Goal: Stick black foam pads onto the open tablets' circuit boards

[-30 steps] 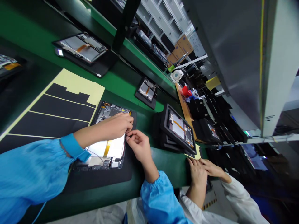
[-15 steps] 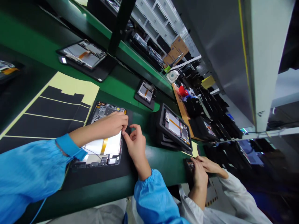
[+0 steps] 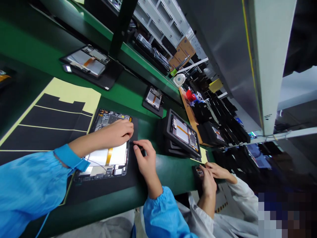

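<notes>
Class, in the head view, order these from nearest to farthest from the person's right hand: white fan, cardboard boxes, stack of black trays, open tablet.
1. open tablet, just left of the right hand.
2. stack of black trays, to its right on the bench.
3. white fan, far along the bench.
4. cardboard boxes, beyond the fan, by the shelves.
</notes>
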`<state>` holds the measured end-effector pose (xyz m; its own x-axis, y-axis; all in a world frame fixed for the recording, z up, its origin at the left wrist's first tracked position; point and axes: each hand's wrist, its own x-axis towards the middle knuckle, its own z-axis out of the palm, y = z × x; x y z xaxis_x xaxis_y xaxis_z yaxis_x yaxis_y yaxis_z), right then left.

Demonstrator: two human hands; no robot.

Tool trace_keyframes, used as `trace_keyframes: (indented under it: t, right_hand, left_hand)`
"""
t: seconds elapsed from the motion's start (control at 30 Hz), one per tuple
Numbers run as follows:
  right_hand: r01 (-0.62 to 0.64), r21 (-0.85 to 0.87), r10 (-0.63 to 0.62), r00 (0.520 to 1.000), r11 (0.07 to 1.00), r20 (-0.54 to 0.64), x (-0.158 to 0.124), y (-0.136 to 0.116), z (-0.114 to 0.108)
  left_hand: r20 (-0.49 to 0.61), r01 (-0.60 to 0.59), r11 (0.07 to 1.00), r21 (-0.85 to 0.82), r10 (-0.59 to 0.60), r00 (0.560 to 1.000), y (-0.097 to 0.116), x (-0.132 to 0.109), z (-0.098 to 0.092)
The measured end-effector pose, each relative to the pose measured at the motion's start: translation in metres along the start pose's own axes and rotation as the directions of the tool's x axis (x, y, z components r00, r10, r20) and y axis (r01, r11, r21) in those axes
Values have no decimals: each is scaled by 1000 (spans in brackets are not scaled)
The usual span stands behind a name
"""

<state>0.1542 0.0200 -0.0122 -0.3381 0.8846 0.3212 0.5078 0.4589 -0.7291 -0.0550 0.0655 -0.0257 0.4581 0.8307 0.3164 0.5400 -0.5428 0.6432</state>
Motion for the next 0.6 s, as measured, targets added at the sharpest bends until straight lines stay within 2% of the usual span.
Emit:
trace_keyframes:
  t: [0.13,0.23,0.33,0.47,0.6]
  right_hand:
    - [43,25,-46,991,999,129,22,4,5]
    - [107,-8,-105,981,994,166,32,5,5]
    - [188,-55,-173,964,981,201,36,8,2]
    - [361,-159,-309,909,919,280,37,12,1]
    - [374,-158,-319,902,914,290,35,9,-1]
  left_hand:
    - [-3,7,1000,-2,-7,1000,-1,0,-2]
    - [-14,17,1000,2,-17,1000,-1,0,-1]
    - [-14,26,1000,2,-26,1000,-1,0,0]
    - [-17,40,999,2,-40,999,-2,0,2]
    - [-19,35,999,7,-34,999,-1,-1,1]
